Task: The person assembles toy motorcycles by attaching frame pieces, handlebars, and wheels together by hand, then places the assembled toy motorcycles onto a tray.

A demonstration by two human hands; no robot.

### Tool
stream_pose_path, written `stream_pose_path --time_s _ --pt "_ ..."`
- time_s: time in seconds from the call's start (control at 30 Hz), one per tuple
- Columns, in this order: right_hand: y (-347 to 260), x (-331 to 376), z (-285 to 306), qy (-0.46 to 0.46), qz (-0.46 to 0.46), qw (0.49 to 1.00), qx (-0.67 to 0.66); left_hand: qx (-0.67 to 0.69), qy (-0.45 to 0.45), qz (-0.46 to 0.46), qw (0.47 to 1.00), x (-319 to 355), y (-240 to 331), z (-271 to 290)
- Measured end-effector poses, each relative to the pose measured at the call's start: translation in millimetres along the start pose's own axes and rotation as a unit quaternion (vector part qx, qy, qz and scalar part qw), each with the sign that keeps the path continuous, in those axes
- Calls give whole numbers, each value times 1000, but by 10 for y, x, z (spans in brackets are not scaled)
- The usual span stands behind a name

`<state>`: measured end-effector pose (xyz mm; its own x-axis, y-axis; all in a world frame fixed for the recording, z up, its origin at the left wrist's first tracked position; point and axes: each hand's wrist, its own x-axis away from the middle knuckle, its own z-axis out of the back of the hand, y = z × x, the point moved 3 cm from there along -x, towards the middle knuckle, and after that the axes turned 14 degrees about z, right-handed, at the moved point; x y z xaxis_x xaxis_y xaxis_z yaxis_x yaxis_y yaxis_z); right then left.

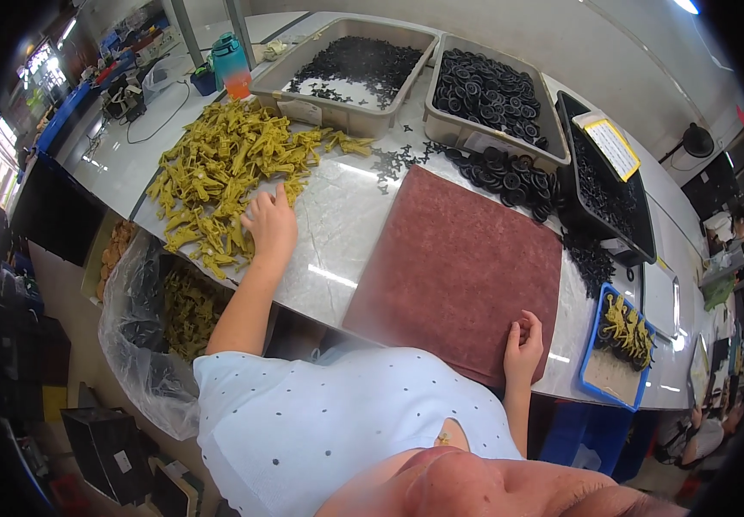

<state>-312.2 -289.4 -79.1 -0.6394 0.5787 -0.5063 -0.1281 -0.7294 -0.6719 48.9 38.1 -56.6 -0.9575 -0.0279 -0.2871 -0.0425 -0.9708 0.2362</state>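
My left hand (273, 222) is at the near right edge of a big heap of olive-yellow molded plastic parts (225, 168). Its fingers are partly bent and spread among the outer pieces, and none shows lifted in them. On the lower right of a dark red square mat (466, 258) rests my right hand (522, 346), its fingers loosely curved and apart, with nothing visible in them. Beyond the mat lie small black star-shaped parts (398, 162) and a pile of black wheels (510, 179).
Two grey bins, one of small black parts (337, 108) and one of black wheels (484, 90), stand at the back. A black bin (639, 226) is at right, near a blue-rimmed tray (594, 340) with yellow-and-black pieces. A plastic bag (135, 319) hangs below the table's left edge.
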Motion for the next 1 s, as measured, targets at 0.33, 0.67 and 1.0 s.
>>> stream_pose_path --time_s 0.33,0.67,1.0 --pt "-30 -4 4 -7 18 999 31 7 -120 31 992 197 219 -229" --pt "-133 -55 -7 -45 84 992 82 169 -46 -114 978 371 548 18" --pt "-178 -95 -29 -51 101 991 71 -166 125 94 974 731 -159 109"
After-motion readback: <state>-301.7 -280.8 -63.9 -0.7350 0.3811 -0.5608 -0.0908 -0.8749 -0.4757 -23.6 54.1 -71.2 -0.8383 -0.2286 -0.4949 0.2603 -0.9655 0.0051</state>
